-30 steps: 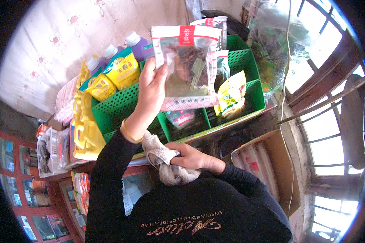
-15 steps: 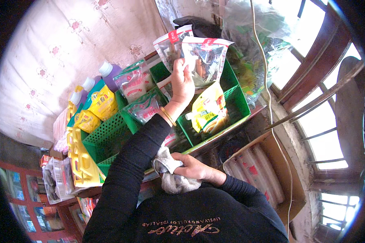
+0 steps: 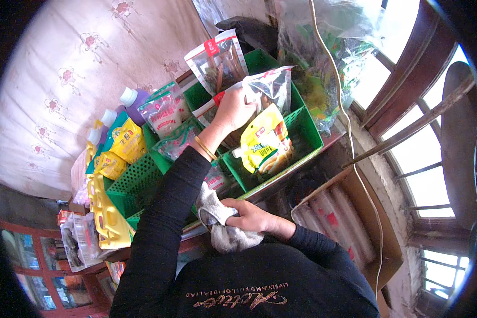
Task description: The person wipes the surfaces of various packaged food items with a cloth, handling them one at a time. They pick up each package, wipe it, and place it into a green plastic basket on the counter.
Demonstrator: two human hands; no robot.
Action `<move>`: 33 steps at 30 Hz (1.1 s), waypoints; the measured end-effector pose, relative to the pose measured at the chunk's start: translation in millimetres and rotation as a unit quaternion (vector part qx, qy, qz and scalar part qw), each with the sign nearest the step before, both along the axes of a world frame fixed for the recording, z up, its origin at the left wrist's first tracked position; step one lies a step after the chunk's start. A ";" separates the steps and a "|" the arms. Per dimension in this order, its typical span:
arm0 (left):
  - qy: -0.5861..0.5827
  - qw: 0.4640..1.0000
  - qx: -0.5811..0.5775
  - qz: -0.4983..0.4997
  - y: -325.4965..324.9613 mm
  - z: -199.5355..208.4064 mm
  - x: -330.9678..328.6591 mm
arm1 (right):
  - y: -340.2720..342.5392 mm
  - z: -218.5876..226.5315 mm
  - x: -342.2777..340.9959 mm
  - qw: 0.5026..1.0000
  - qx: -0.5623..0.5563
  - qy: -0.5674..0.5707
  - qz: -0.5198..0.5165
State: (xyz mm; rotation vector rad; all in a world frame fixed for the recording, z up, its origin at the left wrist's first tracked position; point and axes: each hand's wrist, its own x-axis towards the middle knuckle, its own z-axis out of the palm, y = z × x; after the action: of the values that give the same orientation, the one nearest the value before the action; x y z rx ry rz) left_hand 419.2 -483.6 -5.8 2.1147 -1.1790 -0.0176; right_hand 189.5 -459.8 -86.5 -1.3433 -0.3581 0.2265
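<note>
My left hand (image 3: 229, 112), with a gold bracelet at the wrist, reaches into a green divided basket (image 3: 243, 186). Its fingers are closed on the edge of a clear zip bag (image 3: 275, 89) with a red-marked top and dried brown contents. Behind it stands a similar clear bag of brown sticks (image 3: 221, 62). A yellow spouted pouch (image 3: 265, 139) leans in the front right compartment. Close to my body, my right hand (image 3: 253, 217) grips a greyish-white cloth (image 3: 229, 237), bunched up below the basket's front edge.
Left of the basket stand yellow packets (image 3: 128, 140), purple bottles with white caps (image 3: 137, 99) and a yellow jug (image 3: 111, 220). A cardboard box (image 3: 379, 233) with wrapped rolls sits at the right. A white cord (image 3: 340, 90) hangs down beside the barred window.
My left hand has lowered the clear zip bag into the basket, behind the yellow pouch. The right hand keeps the cloth in nearly the same spot. The view has shifted slightly.
</note>
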 end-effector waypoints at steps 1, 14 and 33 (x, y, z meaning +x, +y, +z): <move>-0.060 0.998 0.021 -0.006 2.4 2.9 2.0 | 0.8 -0.3 0.2 1.000 -0.002 0.002 0.004; 0.326 0.921 -0.212 -0.034 4.2 -44.5 -6.9 | 11.7 -16.0 0.6 0.999 -0.050 -0.020 0.002; -0.009 0.999 0.045 -0.021 76.5 -19.5 -104.8 | 39.6 -15.7 4.5 0.991 -0.075 -0.100 0.045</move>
State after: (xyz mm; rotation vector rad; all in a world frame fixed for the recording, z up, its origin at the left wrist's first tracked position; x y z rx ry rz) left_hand 314.4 -407.1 -25.3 2.1725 -1.2544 -0.0727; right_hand 194.0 -420.3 -102.2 -1.5046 -0.5818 0.1973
